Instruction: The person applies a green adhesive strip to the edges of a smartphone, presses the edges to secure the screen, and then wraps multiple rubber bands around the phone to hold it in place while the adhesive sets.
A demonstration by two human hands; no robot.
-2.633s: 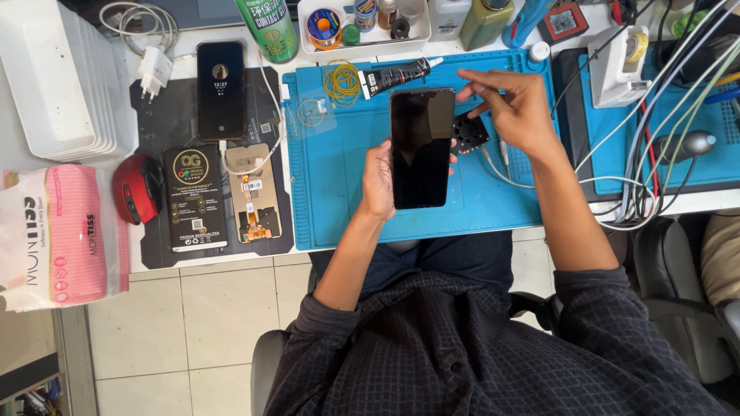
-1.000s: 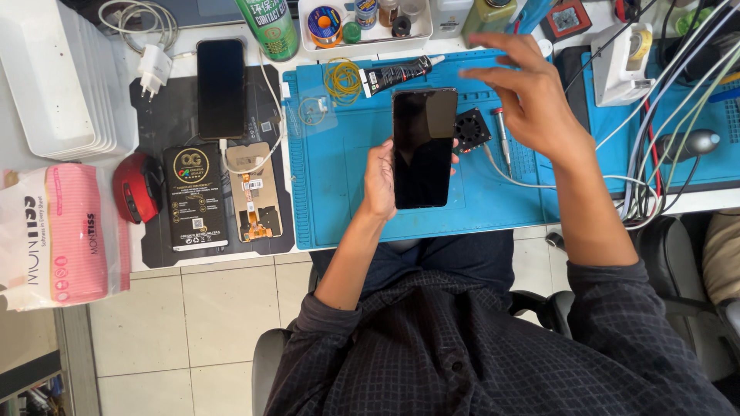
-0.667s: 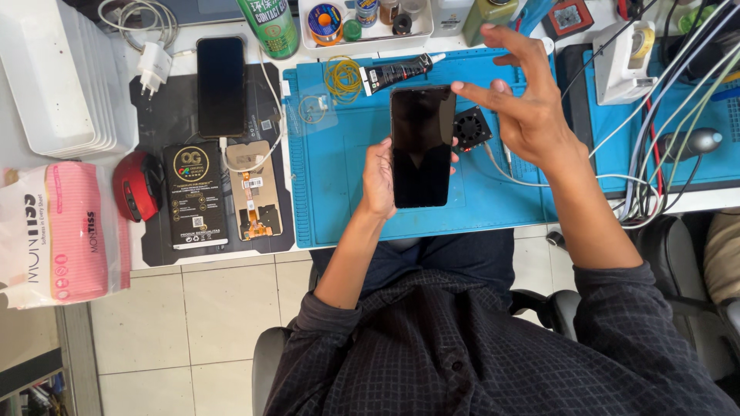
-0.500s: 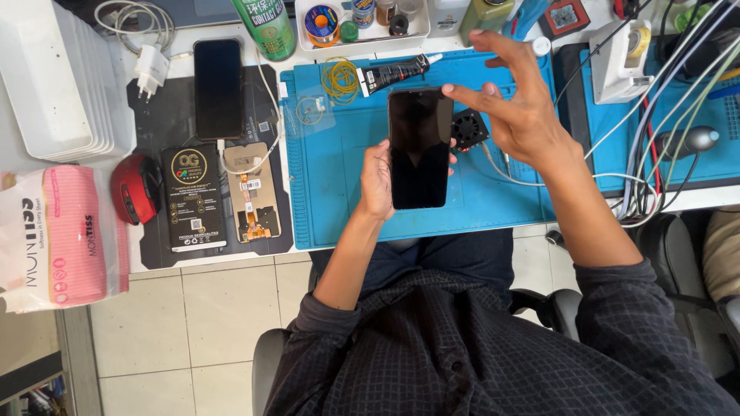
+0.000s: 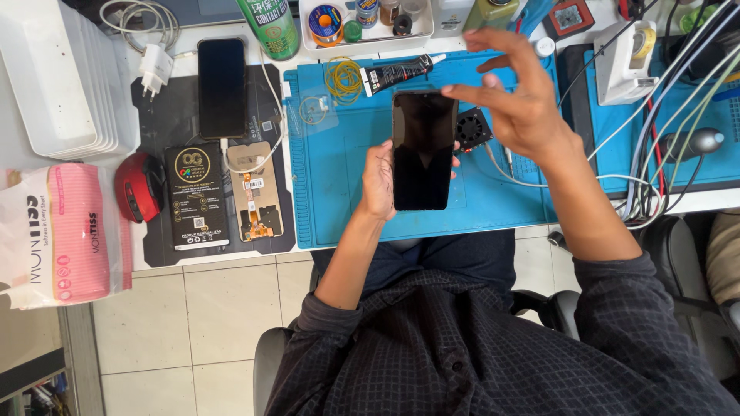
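Here our left hand (image 5: 379,181) alone clamps the dark phone (image 5: 423,150) by its edges; our right hand (image 5: 515,100) hovers spread, so it could slip onto the bench (image 5: 347,208).

Seated person seen from above: dark charcoal shirt with a fine grid check, sleeves pushed up to the forearms, dark blue trousers; left hand (image 5: 379,179) and right hand (image 5: 518,98) bare.

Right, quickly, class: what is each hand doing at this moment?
Left hand: closed around the black phone, holding it above the blue mat.
Right hand: open, fingers spread, holding nothing, beside the phone's top corner.
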